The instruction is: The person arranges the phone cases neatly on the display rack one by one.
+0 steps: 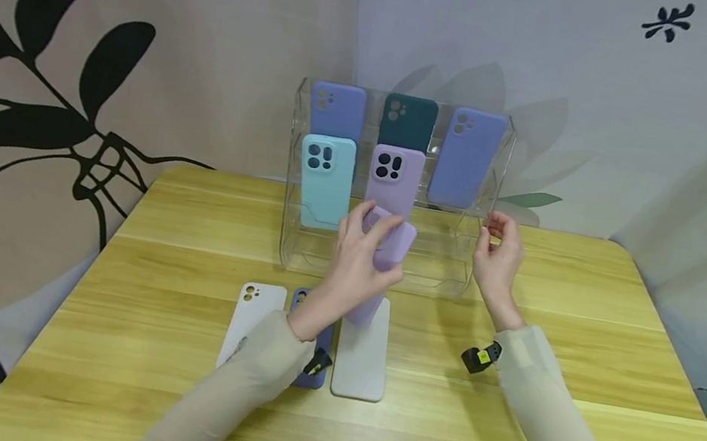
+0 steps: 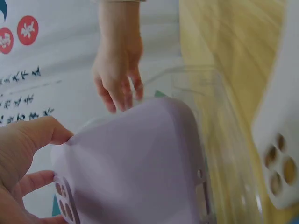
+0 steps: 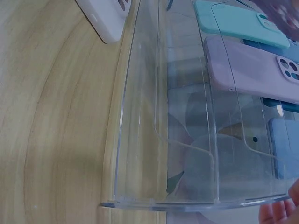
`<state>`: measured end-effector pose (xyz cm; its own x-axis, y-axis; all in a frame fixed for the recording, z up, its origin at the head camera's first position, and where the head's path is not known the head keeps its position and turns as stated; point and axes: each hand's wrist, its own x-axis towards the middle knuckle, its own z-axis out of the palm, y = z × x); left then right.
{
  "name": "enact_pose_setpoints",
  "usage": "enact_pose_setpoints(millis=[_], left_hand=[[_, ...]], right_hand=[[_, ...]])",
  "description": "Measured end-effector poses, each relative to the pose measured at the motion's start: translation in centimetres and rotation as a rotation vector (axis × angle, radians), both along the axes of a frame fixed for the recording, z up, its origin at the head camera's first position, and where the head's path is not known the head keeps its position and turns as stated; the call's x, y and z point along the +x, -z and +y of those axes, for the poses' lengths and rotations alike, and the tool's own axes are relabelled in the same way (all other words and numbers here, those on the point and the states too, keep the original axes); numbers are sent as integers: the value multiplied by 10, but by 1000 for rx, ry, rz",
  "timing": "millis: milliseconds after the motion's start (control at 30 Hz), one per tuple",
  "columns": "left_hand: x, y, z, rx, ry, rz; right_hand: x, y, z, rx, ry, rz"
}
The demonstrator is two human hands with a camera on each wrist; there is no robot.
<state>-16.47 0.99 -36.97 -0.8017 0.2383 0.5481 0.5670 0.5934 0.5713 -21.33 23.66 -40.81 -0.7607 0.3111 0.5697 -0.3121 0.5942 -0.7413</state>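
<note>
Lilac phone case, one, in the grasp of the left hand, thumb and fingers at its edges; held tilted before the clear tiered display rack, above the worktop, its camera cutouts showing in the left wrist view. Right hand, at the right side of the rack, fingers bent; whether it grips the edge or merely lies beside it cannot be told. Rack, transparent, angular side panels, standing at the back of the worktop. Contents, rear row: periwinkle case at left, dark teal case at centre, second periwinkle case at right, leaning slightly; the first two partly covered from below by the row in front. Contents, next row forward: turquoise case at left, second lilac case at centre, its lower part behind the left hand and the held piece. On the worktop before the rack, three cases side by side: white case with camera holes at its upper left; dark blue case, largely hidden by the left arm; pale grey case, nearest the middle. Backdrop: pale cloth printed with black leaves.
</note>
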Motion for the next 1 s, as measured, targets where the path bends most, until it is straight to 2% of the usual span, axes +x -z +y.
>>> enact_pose_setpoints(millis=[133, 333, 500, 767, 867, 1000], left_hand=[[-8, -8, 22, 39, 20, 38], [-25, -15, 46, 108, 25, 107], [-41, -24, 64, 182, -2, 180], [-62, -41, 88, 275, -63, 346], [-67, -43, 96, 327, -75, 403], [-74, -41, 103, 352, -113, 442]], right_hand=[[1, 0, 2, 5, 9, 10], [1, -2, 2, 15, 10, 24], [-1, -2, 2, 26, -3, 29], [1, -2, 2, 36, -10, 2], [1, -2, 3, 39, -14, -12], [1, -2, 3, 24, -18, -13]])
